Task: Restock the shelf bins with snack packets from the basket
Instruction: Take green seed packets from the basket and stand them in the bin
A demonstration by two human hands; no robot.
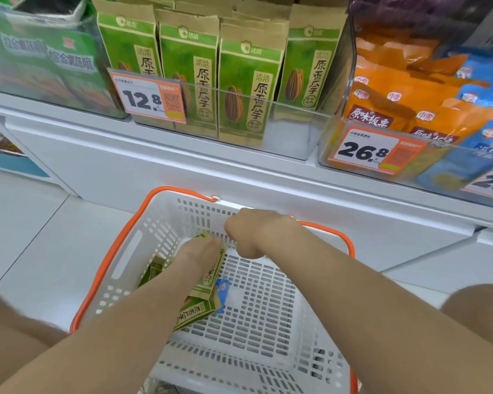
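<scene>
White basket (268,322) holding green packets (195,311), left hand (199,253) gripping one, right hand (251,231) fisted, clear bin (291,132) of upright packets

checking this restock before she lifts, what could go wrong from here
1. The left hand lies on only the top green packet; the ones beneath may slide or get left behind.
2. The small blue packet is half hidden under them and could be missed.
3. The right hand is curled at the basket wall; whether it steadies anything is unclear.
</scene>
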